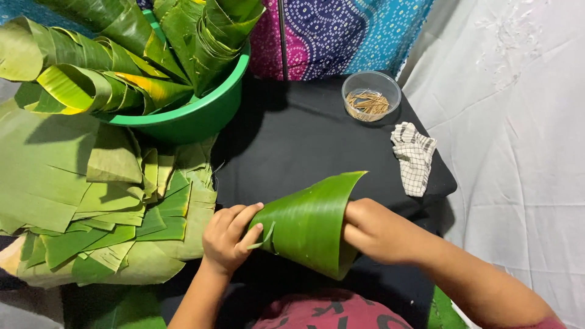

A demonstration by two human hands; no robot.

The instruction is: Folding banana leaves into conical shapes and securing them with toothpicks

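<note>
Black cloth tabletop (292, 146) is my landmark. Left of it, flat cut leaf stack (91, 213) and green tub (201, 116) of rolled leaves crowd that edge; open room sits mid-cloth. At its near edge, banana leaf cone (308, 222), light, floppy, probably tears along the ribs (best gripped at the overlap seam). My left hand (228, 237) pinches the narrow end, my right hand (375, 228) clasps the wide rim. Far right: checked rag (414, 155), clear bowl of sticks (370, 96).

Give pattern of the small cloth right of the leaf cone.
White with a fine dark check; the cloth shows clearly in the head view, lying on the black table.
</note>
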